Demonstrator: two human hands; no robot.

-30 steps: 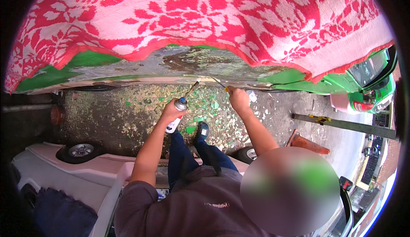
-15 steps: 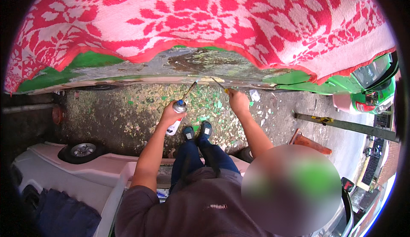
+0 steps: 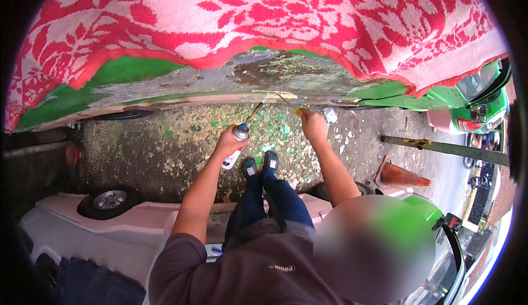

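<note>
At the far left a rusty round drum sits by the shadowed wall, and nearer me a pink car body with its wheel fills the low left, leaving only the flake-strewn ground between it and the panel as open room. Above everything the red and white flowered cloth drapes over the green panel, whose lower edge is scraped bare to grey and rust. My left hand is closed around a white spray can with a blue top, its thin nozzle tube angled up to that edge. My feet in blue shoes stand just below. My right hand is wrapped round a yellow-handled scraper, its tip meeting the bare edge close beside the tube. Farther right an orange cone lies tipped on the pavement, a long bar beyond it, then a green vehicle at the rim
</note>
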